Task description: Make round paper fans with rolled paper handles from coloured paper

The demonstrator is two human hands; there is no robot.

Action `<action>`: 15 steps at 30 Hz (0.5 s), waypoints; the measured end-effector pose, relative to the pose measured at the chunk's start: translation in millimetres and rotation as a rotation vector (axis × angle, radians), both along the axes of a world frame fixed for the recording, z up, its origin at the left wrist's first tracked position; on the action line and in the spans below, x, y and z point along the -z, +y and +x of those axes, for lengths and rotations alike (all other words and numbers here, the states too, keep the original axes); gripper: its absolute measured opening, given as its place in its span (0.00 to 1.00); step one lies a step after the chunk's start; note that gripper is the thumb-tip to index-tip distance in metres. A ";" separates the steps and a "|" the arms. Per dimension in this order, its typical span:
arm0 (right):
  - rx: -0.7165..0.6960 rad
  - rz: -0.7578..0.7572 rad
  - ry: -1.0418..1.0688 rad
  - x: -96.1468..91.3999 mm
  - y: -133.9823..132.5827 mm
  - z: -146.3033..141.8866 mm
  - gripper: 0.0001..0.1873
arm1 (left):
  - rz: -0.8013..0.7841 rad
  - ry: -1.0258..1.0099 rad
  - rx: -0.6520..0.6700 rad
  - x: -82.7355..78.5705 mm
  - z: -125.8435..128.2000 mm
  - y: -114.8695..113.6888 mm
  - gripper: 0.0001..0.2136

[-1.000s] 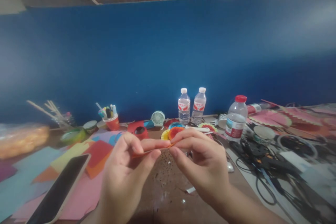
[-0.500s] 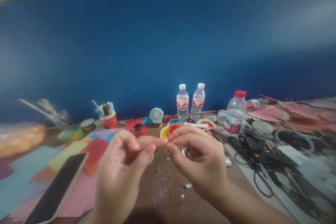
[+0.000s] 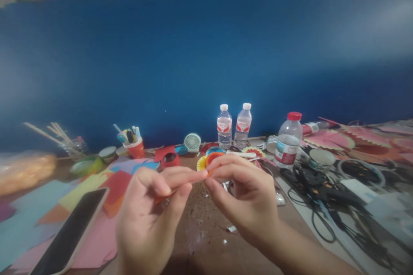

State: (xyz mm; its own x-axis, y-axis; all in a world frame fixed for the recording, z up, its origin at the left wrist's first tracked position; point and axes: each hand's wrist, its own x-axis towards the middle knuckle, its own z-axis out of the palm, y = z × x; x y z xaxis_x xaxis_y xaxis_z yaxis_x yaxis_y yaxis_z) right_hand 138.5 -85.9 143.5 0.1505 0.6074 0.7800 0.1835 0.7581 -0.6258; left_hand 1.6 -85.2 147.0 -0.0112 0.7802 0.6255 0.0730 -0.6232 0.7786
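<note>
My left hand (image 3: 151, 219) and my right hand (image 3: 247, 197) meet above the brown table (image 3: 206, 240). Both pinch a thin orange paper strip (image 3: 167, 193) between thumb and fingers; most of the strip is hidden behind the fingers. Small pleated paper rosettes (image 3: 209, 160) in yellow, orange and blue lie just beyond the fingertips.
A dark phone (image 3: 69, 234) lies on coloured paper sheets (image 3: 97, 206) at the left. Two small water bottles (image 3: 232, 126) and a red-capped bottle (image 3: 288, 139) stand before the blue board (image 3: 206, 64). A pen cup (image 3: 135, 146), a mini fan (image 3: 192, 142) and black cables (image 3: 325, 202) are around.
My left thumb has slid a little along the strip and the hand has dropped slightly. The view shifted down between the first two frames.
</note>
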 end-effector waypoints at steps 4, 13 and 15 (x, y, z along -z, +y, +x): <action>0.032 0.001 0.004 -0.3 0.4 -1.3 0.05 | 0.064 0.009 0.019 -2.0 3.6 -1.8 0.11; 0.017 -0.012 0.086 -2.6 -0.6 1.8 0.04 | -0.069 -0.109 -0.097 -11.5 8.8 -7.6 0.12; -0.016 -0.043 0.080 -3.8 -1.9 2.9 0.03 | -0.179 -0.147 -0.102 -12.8 6.4 -5.5 0.13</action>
State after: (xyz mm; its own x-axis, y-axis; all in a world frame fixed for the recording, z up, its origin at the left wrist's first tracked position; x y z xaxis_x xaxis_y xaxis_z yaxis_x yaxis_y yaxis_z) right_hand 141.4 -87.8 147.3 0.2014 0.6433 0.7387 0.1195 0.7324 -0.6703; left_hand 8.1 -90.7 159.7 -0.1763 0.8684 0.4635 0.0058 -0.4699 0.8827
